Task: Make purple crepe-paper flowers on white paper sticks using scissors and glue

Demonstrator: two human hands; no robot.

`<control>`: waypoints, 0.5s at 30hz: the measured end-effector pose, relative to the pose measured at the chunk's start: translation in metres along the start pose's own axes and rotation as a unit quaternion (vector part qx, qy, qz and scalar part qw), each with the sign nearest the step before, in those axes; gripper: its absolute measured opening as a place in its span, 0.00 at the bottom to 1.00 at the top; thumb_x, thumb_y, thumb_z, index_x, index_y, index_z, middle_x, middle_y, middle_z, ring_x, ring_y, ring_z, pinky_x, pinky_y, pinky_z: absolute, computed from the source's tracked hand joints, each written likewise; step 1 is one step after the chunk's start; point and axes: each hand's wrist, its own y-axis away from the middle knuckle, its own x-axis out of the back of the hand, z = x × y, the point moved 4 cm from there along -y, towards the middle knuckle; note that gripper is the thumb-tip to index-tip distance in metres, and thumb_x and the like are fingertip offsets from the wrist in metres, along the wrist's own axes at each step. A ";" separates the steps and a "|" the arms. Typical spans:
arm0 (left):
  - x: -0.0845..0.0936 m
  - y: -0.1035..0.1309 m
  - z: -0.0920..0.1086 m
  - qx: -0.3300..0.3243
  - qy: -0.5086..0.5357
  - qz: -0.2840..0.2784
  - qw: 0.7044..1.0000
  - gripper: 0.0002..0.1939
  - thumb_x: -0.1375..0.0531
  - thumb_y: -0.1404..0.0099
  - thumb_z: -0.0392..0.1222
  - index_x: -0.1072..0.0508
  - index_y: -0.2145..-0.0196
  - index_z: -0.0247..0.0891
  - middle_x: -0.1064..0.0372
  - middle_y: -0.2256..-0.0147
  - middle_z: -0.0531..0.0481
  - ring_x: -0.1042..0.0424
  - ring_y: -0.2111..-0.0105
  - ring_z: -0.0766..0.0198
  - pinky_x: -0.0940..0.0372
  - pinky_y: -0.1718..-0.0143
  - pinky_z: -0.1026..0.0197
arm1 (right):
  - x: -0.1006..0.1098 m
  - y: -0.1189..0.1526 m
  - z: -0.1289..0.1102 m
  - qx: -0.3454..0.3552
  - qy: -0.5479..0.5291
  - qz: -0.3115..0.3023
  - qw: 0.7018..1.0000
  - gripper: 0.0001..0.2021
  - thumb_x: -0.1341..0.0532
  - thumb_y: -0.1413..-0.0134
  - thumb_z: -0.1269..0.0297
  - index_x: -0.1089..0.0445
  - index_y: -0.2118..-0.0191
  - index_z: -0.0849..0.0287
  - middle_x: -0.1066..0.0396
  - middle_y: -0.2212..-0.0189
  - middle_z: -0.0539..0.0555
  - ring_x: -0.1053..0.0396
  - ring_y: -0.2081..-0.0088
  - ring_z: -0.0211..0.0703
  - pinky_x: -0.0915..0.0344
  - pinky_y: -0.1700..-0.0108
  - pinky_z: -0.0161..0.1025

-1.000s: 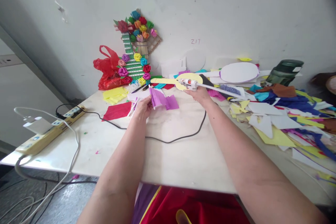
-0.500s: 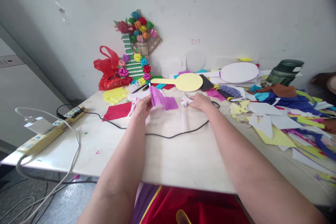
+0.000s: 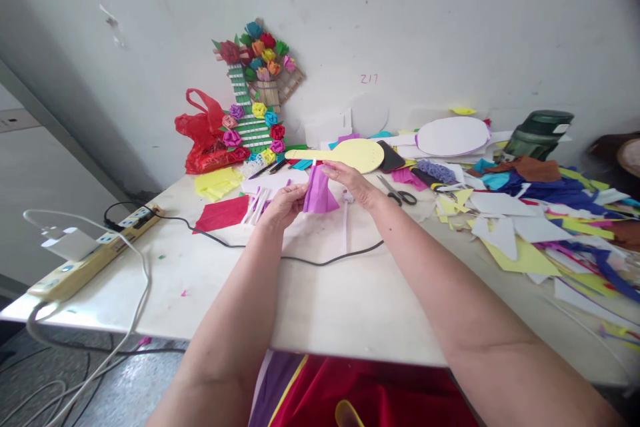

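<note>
So the purple paper (image 3: 323, 195) was held up just on the near side of the yellow paddle (image 3: 353, 155), with a white stick (image 3: 314, 162) poking out of its top. The left hand (image 3: 287, 204) had the paper's left edge pinched between thumb and fingers. The right hand (image 3: 353, 183) had its fingertips up at the paper's top right corner, but tbh I couldn't tell if it was gripping or only touching. Hands were apart, paper between them.

On the near side of the paddle there was also a glue gun (image 3: 346, 197) on the table (image 3: 350, 310), mostly hidden by the right hand. Scissors (image 3: 407, 197) lay to the right of the paddle and a bit nearer, while the black phone (image 3: 391, 157) sat right at its round end. Way off left of the paddle and nearer, a red paper (image 3: 221, 213) lay flat beside some white sticks (image 3: 256, 207)
</note>
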 end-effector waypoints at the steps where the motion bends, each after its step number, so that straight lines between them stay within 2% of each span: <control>1: -0.001 0.001 0.000 0.006 -0.003 -0.006 1.000 0.03 0.35 0.52 0.33 0.26 0.77 0.31 0.33 0.81 0.52 0.37 0.83 0.72 0.43 0.80 0.68 | -0.002 0.001 -0.001 -0.001 -0.015 -0.006 1.000 0.22 0.42 0.52 0.52 0.32 0.53 0.60 0.32 0.52 0.55 0.37 0.51 0.42 0.44 0.50 0.37; 4: -0.004 0.002 0.000 0.012 -0.016 -0.024 1.000 0.05 0.34 0.53 0.34 0.26 0.78 0.31 0.33 0.82 0.51 0.36 0.82 0.71 0.43 0.79 0.68 | -0.003 0.005 -0.002 -0.025 -0.034 -0.025 0.999 0.18 0.39 0.56 0.52 0.29 0.65 0.62 0.29 0.68 0.52 0.34 0.63 0.40 0.41 0.60 0.36; 7: -0.003 0.002 0.000 -0.001 -0.030 -0.035 0.999 0.07 0.33 0.55 0.36 0.27 0.79 0.31 0.34 0.82 0.51 0.37 0.83 0.71 0.44 0.80 0.68 | -0.001 0.006 0.001 -0.061 -0.061 -0.040 0.996 0.16 0.36 0.62 0.53 0.31 0.75 0.64 0.34 0.79 0.49 0.38 0.74 0.36 0.43 0.70 0.34; 10: -0.002 0.001 0.000 -0.009 -0.047 -0.039 0.998 0.10 0.31 0.58 0.38 0.27 0.78 0.31 0.35 0.83 0.52 0.38 0.83 0.72 0.44 0.81 0.69 | -0.002 0.007 0.005 -0.104 -0.098 -0.067 0.987 0.15 0.33 0.65 0.56 0.32 0.78 0.64 0.34 0.81 0.49 0.39 0.77 0.35 0.45 0.74 0.33; 15: 0.001 -0.001 0.000 -0.016 -0.075 -0.034 0.996 0.15 0.30 0.61 0.42 0.25 0.76 0.31 0.34 0.81 0.52 0.37 0.82 0.72 0.43 0.80 0.68 | -0.004 0.006 0.012 -0.162 -0.133 -0.083 0.974 0.13 0.31 0.69 0.62 0.32 0.76 0.64 0.34 0.81 0.49 0.40 0.79 0.33 0.46 0.78 0.32</control>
